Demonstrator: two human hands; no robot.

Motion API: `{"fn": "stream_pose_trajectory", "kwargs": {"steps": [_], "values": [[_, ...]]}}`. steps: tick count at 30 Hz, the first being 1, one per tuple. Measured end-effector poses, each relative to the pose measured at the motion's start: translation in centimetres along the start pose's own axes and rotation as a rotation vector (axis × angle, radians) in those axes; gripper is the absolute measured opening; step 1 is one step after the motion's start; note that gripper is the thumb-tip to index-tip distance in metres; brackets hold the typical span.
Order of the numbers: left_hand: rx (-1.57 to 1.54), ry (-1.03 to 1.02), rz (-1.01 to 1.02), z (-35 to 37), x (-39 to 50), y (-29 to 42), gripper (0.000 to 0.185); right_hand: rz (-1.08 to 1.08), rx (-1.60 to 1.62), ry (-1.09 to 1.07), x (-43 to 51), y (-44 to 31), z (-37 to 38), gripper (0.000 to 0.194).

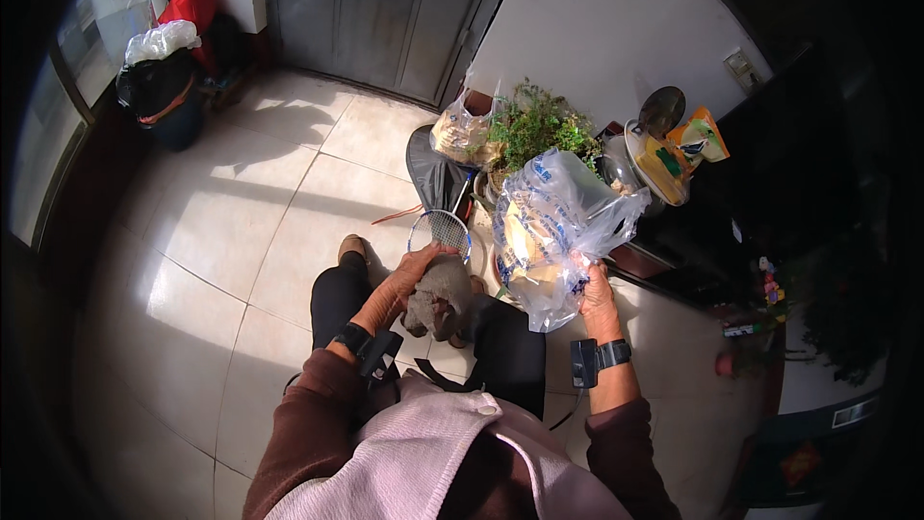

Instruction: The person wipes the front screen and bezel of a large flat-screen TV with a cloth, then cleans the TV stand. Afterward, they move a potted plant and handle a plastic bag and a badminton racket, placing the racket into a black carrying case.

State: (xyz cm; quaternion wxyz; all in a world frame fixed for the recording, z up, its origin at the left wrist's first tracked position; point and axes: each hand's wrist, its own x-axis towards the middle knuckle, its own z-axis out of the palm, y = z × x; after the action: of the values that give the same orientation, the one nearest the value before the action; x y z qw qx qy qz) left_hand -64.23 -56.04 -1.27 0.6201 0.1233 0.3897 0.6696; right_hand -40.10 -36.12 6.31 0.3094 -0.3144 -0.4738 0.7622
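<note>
My left hand is closed around a bunched grey-brown cloth, held above my knees. My right hand grips the gathered end of a clear plastic bag with blue printing. Pale yellowish contents show through the plastic, but I cannot tell what they are. Just beyond the cloth is a badminton racket with a blue and white frame, partly hidden by my left hand. Behind the racket lies a black cover or bag.
A second clear bag stands beside leafy potted plants. To their right, food packets rest by a dark glossy surface. A lined bin and a red bag flank the grey door. Tiles cover the floor.
</note>
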Motion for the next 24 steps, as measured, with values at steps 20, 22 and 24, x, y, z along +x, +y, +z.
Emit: {"fn": "stream_pose_trajectory", "kwargs": {"steps": [20, 22, 24], "values": [[-0.218, 0.537, 0.101, -7.1, 7.4, 5.9, 0.037, -0.129, -0.186, 0.147, 45.8, 10.9, 12.6, 0.023], [-0.2, 0.565, 0.119, -7.7, 7.7, 6.7, 0.038, -0.125, -0.342, 0.375, 49.7, 9.7, 11.3, 0.038], [-0.184, 0.585, 0.13, -8.1, 8.0, 7.3, 0.038, -0.135, -0.476, 0.617, 51.9, 8.5, 9.2, 0.046]]}}
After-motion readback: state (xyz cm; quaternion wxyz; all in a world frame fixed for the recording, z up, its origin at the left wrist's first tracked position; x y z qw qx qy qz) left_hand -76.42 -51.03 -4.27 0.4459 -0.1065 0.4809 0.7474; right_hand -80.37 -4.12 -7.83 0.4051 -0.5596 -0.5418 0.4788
